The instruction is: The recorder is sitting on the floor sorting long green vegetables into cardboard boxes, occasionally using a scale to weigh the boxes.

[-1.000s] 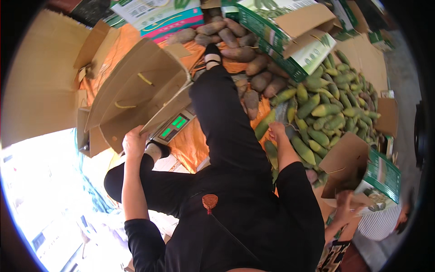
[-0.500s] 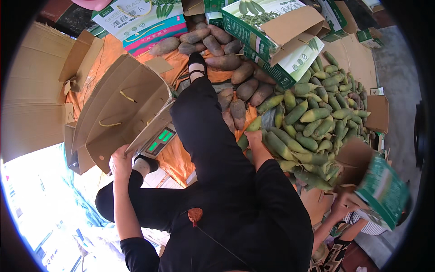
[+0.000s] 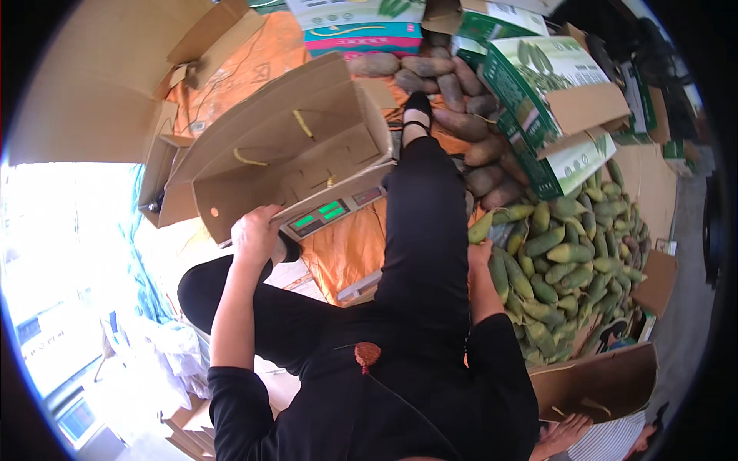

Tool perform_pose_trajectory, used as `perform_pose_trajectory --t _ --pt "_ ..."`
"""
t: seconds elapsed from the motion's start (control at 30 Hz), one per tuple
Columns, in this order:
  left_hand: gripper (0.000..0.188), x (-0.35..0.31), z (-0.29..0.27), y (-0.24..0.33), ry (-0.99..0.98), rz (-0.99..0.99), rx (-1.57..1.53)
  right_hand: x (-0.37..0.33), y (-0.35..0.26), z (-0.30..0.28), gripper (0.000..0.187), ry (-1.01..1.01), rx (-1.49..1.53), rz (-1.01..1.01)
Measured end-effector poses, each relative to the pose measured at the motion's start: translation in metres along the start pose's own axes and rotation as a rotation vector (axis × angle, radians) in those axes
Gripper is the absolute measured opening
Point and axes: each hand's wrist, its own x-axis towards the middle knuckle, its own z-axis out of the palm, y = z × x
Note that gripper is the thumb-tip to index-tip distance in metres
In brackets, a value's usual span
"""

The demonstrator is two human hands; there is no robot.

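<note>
An open cardboard gift box (image 3: 280,142) with yellow rope handles inside rests on a digital scale (image 3: 360,201) with green-lit displays. Its inside looks bare apart from flaps and handles. My left hand (image 3: 254,234) grips the box's near edge at its left corner. Down by my right leg, my right hand (image 3: 480,253) is closed round the lower end of a green radish (image 3: 481,227). That radish is at the left edge of a big heap of green radishes (image 3: 569,253).
Brownish-purple radishes (image 3: 465,123) lie beyond my foot on an orange tarp (image 3: 338,265). Green printed boxes (image 3: 538,84) stand at the back right. At lower right, a co-worker's hand (image 3: 567,432) holds an open carton (image 3: 596,380). A tall cardboard sheet (image 3: 92,84) stands at left.
The whole view has swung, so things sit further right and higher or lower. My left hand still holds the box and my right the radish. The co-worker's carton has been lowered and turned.
</note>
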Motion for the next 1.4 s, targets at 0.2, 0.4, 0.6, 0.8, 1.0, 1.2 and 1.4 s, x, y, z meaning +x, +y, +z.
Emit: perform_pose_trajectory --t 0.2,0.4,0.6,0.8,1.0,1.2,1.4 --pt "0.023 -0.003 0.001 -0.002 0.035 0.07 0.003 -0.013 -0.103 -0.037 0.069 -0.21 0.083 -0.475" --pt "0.025 -0.005 0.001 -0.004 0.054 0.056 0.014 -0.104 -0.295 -0.055 0.07 -0.375 0.266 -0.92" --pt "0.024 -0.002 0.006 -0.002 0.048 0.003 -0.047 -0.212 -0.405 -0.019 0.069 -0.662 0.169 -1.3" --pt "0.022 0.0 0.003 0.001 0.009 0.023 0.03 -0.247 -0.394 0.097 0.064 -0.736 -0.32 -1.735" --pt "0.019 0.002 0.004 0.003 0.038 0.055 0.015 -0.223 -0.34 0.183 0.041 -0.76 -1.049 -1.669" --pt "0.02 0.005 0.003 0.003 -0.03 0.031 0.099 -0.206 -0.321 0.217 0.024 -0.768 -1.294 -1.437" --pt "0.019 -0.001 0.002 -0.001 0.015 0.067 0.023 -0.237 -0.363 0.138 0.04 -0.884 -0.823 -1.363"
